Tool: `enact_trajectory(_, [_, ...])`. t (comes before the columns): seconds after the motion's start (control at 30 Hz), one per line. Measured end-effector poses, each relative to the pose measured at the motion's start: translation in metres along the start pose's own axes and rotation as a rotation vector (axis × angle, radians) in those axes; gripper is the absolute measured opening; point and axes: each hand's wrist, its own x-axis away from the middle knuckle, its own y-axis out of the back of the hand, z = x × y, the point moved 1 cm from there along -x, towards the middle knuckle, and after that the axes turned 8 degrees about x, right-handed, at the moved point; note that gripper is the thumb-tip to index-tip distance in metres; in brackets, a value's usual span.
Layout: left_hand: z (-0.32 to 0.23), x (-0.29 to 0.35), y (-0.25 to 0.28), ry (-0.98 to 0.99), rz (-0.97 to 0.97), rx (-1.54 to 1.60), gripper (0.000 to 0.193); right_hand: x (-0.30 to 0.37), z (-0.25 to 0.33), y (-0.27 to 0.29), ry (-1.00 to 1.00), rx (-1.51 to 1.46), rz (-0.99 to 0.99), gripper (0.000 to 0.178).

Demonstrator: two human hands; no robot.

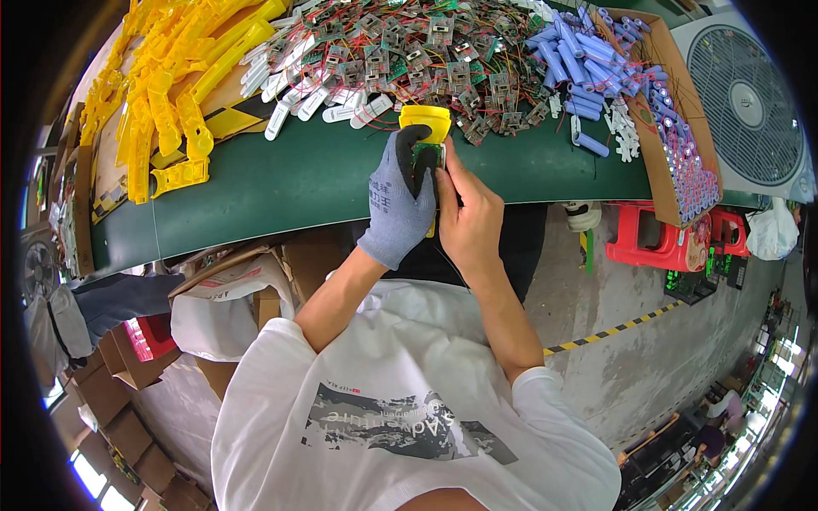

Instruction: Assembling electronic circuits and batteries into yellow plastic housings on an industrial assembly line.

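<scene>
My left hand (399,200), in a grey-blue work glove with dark fingertips, grips a yellow plastic housing (426,119) at the near edge of the green table. A bit of green circuit board (428,152) shows inside the housing, partly covered by the gloved fingers. My bare right hand (469,213) closes on the housing's right side, its thumb and forefinger pressed along it. Just beyond lies a heap of small circuit boards in clear holders with red and black wires (426,60). White plastic parts (341,106) lie at its left edge.
Many yellow housings (166,102) are piled at the left. Blue-purple cylindrical battery cells (588,64) lie at the right, with more in a cardboard box (656,145). A grey fan (745,102) stands beyond it. A red stool (652,238) is on the floor.
</scene>
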Motion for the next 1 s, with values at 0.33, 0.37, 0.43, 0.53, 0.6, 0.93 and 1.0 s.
enact_trajectory(0.33, [0.006, 0.0, -0.003, -0.031, -0.023, 0.026, 0.025, -0.002, 0.01, 0.005, -0.026, 0.081, -0.12, 0.028])
enact_trajectory(0.37, [0.004, 0.0, -0.003, -0.026, -0.027, 0.001, 0.025, -0.003, 0.012, 0.006, -0.051, 0.089, -0.137, 0.022])
enact_trajectory(0.43, [0.003, 0.0, -0.004, -0.023, -0.026, -0.022, 0.025, -0.005, 0.015, 0.007, -0.082, 0.124, -0.122, 0.02])
enact_trajectory(0.53, [0.006, -0.001, -0.007, 0.006, -0.04, -0.02, 0.027, -0.01, 0.017, 0.007, -0.101, 0.186, -0.119, 0.016])
enact_trajectory(0.6, [0.006, -0.002, -0.008, 0.011, -0.067, 0.006, 0.028, -0.014, 0.019, 0.01, -0.098, 0.212, -0.137, 0.015])
enact_trajectory(0.93, [0.002, -0.002, -0.01, 0.025, -0.062, -0.004, 0.025, -0.039, 0.014, 0.041, -0.264, 0.05, 0.054, 0.011])
enact_trajectory(1.0, [0.008, -0.005, -0.01, 0.026, -0.03, -0.039, 0.025, -0.035, -0.004, 0.039, -0.281, -0.2, 0.031, 0.011])
